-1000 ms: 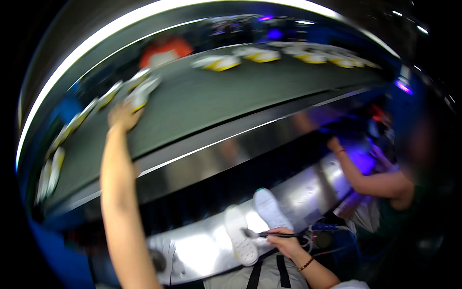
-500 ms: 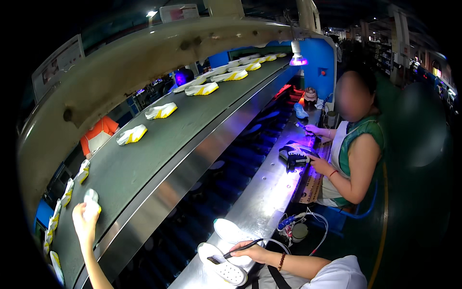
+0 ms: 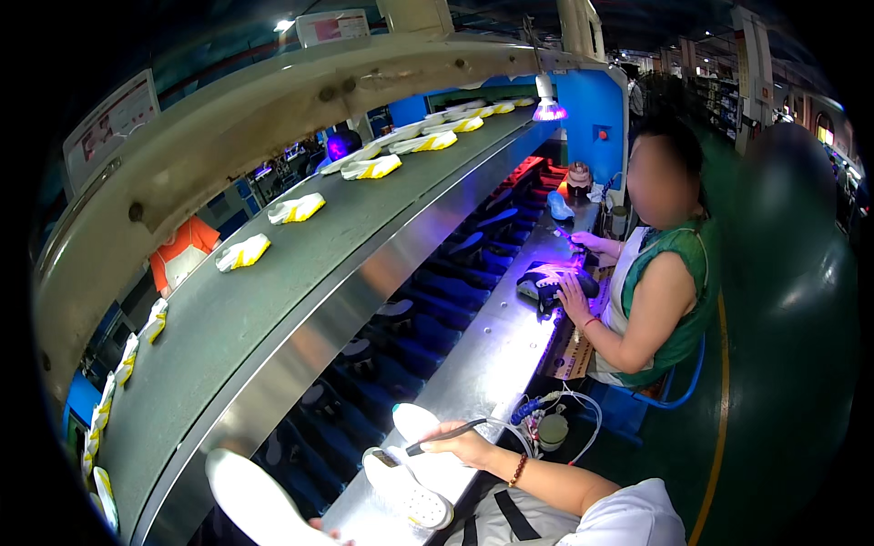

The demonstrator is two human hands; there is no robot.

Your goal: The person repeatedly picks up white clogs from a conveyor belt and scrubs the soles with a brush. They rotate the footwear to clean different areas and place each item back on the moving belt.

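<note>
- Peeking in at the bottom edge, the left hand (image 3: 320,526) is almost wholly cut off; only fingertips show under a white sole (image 3: 259,505), so whether its grip is clenched or released I cannot tell.
- Yellow-and-white soles (image 3: 243,252) ride the grey conveyor belt (image 3: 300,282), well apart from one another, with bare belt between them.
- Dark shoes on the lower racks (image 3: 410,309) are dim and hard to make out.
- On the steel bench (image 3: 496,341), a second white sole (image 3: 405,487) lies treads up, near the front edge.
- The right hand (image 3: 469,446) has its grip closed on a thin dark tool (image 3: 444,436), its tip just above that sole.
- Farther right, a seated co-worker's hands (image 3: 574,296) rest on a dark shoe (image 3: 546,280) under violet light.
</note>
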